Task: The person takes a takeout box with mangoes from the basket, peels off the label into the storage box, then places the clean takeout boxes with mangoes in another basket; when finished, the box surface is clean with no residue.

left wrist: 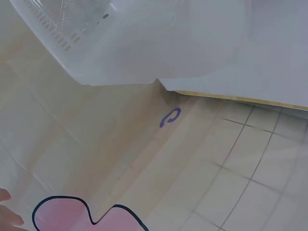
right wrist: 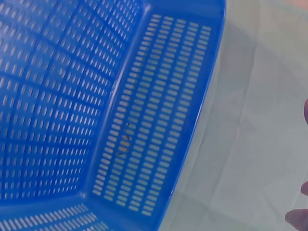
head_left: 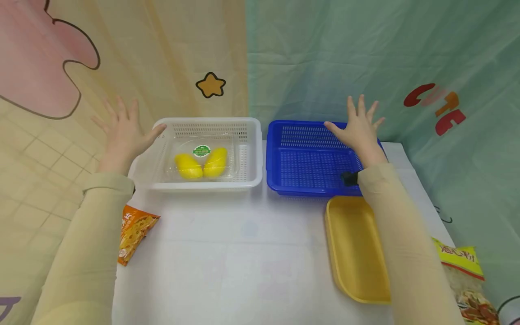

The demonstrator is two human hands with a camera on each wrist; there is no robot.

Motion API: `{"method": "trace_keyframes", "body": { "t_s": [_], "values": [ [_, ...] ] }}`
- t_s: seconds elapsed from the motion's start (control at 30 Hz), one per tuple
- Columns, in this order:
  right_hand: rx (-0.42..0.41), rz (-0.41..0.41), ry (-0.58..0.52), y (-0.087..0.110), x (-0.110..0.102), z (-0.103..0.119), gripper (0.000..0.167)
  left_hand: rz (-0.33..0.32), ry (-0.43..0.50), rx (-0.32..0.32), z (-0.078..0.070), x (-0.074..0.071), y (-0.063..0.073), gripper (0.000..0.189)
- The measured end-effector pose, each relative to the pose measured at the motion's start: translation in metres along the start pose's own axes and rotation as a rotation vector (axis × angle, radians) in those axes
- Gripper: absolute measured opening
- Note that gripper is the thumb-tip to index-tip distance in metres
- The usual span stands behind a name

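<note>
With fingers spread and nothing held, my left hand (head_left: 125,135) is raised by the left end of a white plastic basket (head_left: 248,184). Inside that basket lies a clear plastic box (head_left: 174,143) with a green label and two yellow mangoes (head_left: 215,162). My right hand (head_left: 359,128), also spread and holding nothing, hovers over the right part of a blue plastic basket (head_left: 308,169). In the right wrist view, the perforated blue basket (right wrist: 154,106) shows its inside, with a few fingertips (right wrist: 298,219) at the right edge. Only fingertips (left wrist: 10,215) of the left hand show in the left wrist view.
On the white table (head_left: 227,257), an orange snack bag (head_left: 136,230) lies at the left, partly behind the left sleeve. A yellow tray (head_left: 357,248) sits in front of the blue basket. Beyond the right sleeve is a yellow-topped food bag (head_left: 463,271). Printed curtains (head_left: 317,58) hang behind.
</note>
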State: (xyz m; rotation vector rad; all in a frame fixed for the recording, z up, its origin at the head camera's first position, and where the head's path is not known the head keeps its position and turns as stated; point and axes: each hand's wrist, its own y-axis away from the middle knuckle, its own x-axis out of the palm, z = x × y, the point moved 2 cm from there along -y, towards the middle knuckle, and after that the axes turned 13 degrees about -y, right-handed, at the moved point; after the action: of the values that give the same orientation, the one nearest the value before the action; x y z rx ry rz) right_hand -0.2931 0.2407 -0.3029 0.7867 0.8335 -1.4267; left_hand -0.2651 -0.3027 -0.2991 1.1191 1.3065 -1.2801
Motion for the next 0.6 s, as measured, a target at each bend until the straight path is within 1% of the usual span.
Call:
{"method": "trace_keyframes", "body": {
  "t_s": [0.13, 0.3, 0.47, 0.6],
  "values": [
    [-0.023, 0.002, -0.013, 0.0, 0.006, 0.006, 0.1, -0.005, 0.022, -0.005, 0.0, 0.0, 0.003, 0.108],
    [-0.056, 0.013, -0.035, 0.001, 0.014, 0.017, 0.1, -0.022, 0.052, -0.001, 0.0, 0.005, 0.007, 0.106],
    [-0.104, 0.02, -0.047, 0.003, 0.025, 0.033, 0.098, -0.026, 0.08, -0.003, 0.003, 0.009, 0.012, 0.103],
    [-0.136, 0.036, -0.057, 0.005, 0.038, 0.047, 0.096, -0.039, 0.107, -0.006, 0.006, 0.014, 0.015, 0.101]
  ]
}}
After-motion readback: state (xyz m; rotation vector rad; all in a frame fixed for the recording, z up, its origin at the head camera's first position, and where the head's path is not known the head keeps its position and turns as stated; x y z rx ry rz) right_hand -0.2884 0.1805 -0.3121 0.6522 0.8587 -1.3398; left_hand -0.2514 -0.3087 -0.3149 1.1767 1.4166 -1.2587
